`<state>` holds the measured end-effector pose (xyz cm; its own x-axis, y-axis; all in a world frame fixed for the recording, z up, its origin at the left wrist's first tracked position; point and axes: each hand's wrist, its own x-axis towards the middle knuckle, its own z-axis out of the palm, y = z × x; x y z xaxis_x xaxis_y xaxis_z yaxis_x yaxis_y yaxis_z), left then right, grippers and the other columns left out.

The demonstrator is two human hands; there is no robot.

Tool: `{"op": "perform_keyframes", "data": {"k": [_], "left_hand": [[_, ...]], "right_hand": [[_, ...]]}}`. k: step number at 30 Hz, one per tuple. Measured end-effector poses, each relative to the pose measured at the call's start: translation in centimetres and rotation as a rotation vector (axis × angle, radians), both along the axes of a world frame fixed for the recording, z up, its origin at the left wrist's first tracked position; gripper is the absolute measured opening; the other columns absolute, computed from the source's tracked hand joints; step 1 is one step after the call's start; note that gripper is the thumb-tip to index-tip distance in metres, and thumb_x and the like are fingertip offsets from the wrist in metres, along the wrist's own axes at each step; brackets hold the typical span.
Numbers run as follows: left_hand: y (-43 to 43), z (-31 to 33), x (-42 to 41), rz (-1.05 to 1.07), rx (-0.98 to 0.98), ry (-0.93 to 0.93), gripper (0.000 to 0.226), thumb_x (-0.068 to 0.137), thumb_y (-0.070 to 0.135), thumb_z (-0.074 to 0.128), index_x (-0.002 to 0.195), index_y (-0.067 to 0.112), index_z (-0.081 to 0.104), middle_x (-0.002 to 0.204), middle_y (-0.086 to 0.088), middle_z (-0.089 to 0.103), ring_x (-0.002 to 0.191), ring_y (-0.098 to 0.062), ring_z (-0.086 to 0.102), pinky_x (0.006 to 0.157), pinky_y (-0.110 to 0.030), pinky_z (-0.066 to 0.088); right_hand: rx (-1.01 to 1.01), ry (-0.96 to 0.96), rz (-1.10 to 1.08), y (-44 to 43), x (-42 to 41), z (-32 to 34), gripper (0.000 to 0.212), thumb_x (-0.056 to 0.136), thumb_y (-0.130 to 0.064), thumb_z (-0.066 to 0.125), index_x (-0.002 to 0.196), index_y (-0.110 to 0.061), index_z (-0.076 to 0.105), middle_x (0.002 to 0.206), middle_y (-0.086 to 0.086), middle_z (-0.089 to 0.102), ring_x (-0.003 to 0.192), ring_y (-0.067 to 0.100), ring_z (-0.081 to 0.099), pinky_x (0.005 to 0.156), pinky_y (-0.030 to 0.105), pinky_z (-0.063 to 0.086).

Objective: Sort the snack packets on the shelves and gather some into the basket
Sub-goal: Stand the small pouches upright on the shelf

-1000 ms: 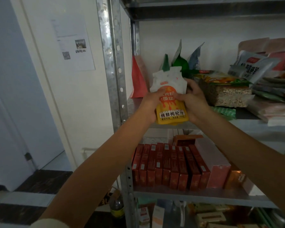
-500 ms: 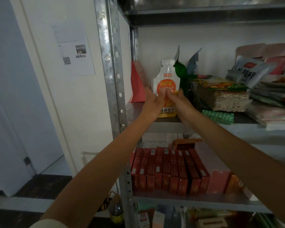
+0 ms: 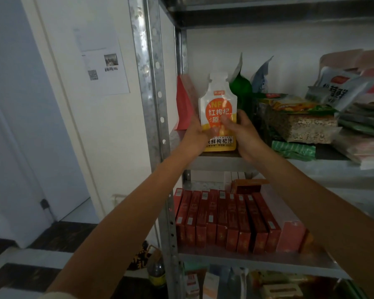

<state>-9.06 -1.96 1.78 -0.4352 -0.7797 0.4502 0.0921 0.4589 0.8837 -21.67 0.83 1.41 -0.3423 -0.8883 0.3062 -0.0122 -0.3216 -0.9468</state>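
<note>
Pouch (image 3: 218,108) now stands upright, gripped by left hand (image 3: 195,134) and right hand (image 3: 244,137).

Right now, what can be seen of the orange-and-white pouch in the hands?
The pouch is a glossy soft-plastic sachet: white necked top, orange disc with Chinese lettering, yellow bottom band. It is upright, facing the camera, at the left end of the upper shelf. The left hand grips its left edge, the right hand its right, thumb across the front. Whether its base rests on the shelf is unclear.
</note>
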Motion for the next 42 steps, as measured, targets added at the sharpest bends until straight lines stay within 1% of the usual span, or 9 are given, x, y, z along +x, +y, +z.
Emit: {"op": "perform_keyframes", "data": {"k": [8,14,21,27,31,35,37,39,42], "left_hand": [[-0.7,1.4,-0.2,-0.034,0.426,-0.211,0.032,0.085,0.018,0.071,0.112,0.005,0.061,0.093,-0.008,0.07,0.078,-0.016,0.067,0.07,-0.025,0.056],[-0.6,2.4,-0.1,-0.18,0.51,-0.215,0.028,0.09,0.023,0.064,0.111,0.004,0.06,0.089,-0.01,0.069,0.08,-0.019,0.067,0.068,-0.03,0.06],[-0.6,2.0,-2.1,-0.009,0.343,-0.353,0.034,0.089,0.007,0.064,0.12,-0.004,0.055,0.104,-0.018,0.068,0.071,-0.016,0.065,0.052,-0.023,0.057],[-1.1,1.8,-3.5,0.053,0.256,-0.463,0.019,0.088,0.007,0.067,0.1,-0.005,0.06,0.101,-0.02,0.067,0.074,-0.021,0.064,0.068,-0.031,0.058],[-1.6,1.6,-4.1,0.102,0.184,-0.563,0.023,0.089,0.013,0.067,0.103,-0.005,0.062,0.099,-0.019,0.065,0.091,-0.026,0.066,0.087,-0.038,0.056],[-1.8,0.9,-4.5,0.19,-0.023,-0.694,0.03,0.093,0.017,0.057,0.065,0.01,0.05,0.068,-0.008,0.051,0.061,-0.017,0.052,0.056,-0.028,0.042],[-1.9,0.1,-4.8,0.244,-0.108,-0.695,0.034,0.095,0.021,0.051,0.063,0.011,0.045,0.077,-0.014,0.055,0.072,-0.026,0.057,0.058,-0.027,0.04],[-1.8,-0.5,-4.9,0.271,-0.176,-0.701,0.031,0.096,0.028,0.047,0.072,0.01,0.05,0.103,-0.023,0.058,0.098,-0.036,0.058,0.073,-0.031,0.044],[-1.7,-0.9,-4.8,0.23,-0.311,-0.707,0.038,0.099,0.025,0.043,0.13,0.005,0.047,0.137,-0.022,0.041,0.13,-0.037,0.035,0.106,-0.039,0.033]], "right_hand": [[0.329,0.111,-0.169,0.5,-0.2,1.1,0.045,0.092,-0.034,0.061,0.124,-0.004,0.051,0.111,0.009,0.063,0.088,0.02,0.062,0.059,0.025,0.047],[0.359,0.277,-0.334,1.3,-1.8,2.0,0.051,0.093,-0.035,0.059,0.13,-0.003,0.047,0.125,0.012,0.058,0.111,0.027,0.058,0.093,0.04,0.049],[0.455,0.468,-0.368,1.4,-1.5,2.2,0.046,0.1,-0.027,0.045,0.139,-0.002,0.038,0.139,0.015,0.048,0.124,0.029,0.048,0.097,0.032,0.041],[0.424,0.483,-0.335,1.7,-1.4,2.3,0.066,0.099,-0.013,0.044,0.153,-0.013,0.006,0.155,0.01,0.025,0.138,0.027,0.031,0.111,0.033,0.027],[0.447,0.637,-0.335,1.9,-1.6,2.2,0.039,0.097,-0.006,0.043,0.135,0.0,0.044,0.138,0.019,0.048,0.126,0.031,0.046,0.097,0.032,0.039],[0.488,0.723,-0.343,1.7,-1.8,1.9,0.042,0.096,-0.01,0.045,0.136,-0.001,0.043,0.144,0.02,0.04,0.133,0.035,0.037,0.109,0.039,0.032],[0.511,0.777,-0.362,1.6,-2.0,1.9,0.044,0.097,-0.011,0.044,0.139,-0.001,0.039,0.147,0.02,0.034,0.135,0.036,0.033,0.111,0.04,0.028],[0.545,0.848,-0.349,1.5,-2.1,2.3,0.039,0.099,-0.009,0.041,0.136,0.001,0.045,0.14,0.02,0.044,0.127,0.036,0.042,0.103,0.036,0.034],[0.59,0.891,-0.338,1.3,-2.3,2.8,0.038,0.1,-0.01,0.039,0.137,-0.003,0.045,0.137,0.016,0.049,0.121,0.031,0.049,0.1,0.032,0.04]]}}
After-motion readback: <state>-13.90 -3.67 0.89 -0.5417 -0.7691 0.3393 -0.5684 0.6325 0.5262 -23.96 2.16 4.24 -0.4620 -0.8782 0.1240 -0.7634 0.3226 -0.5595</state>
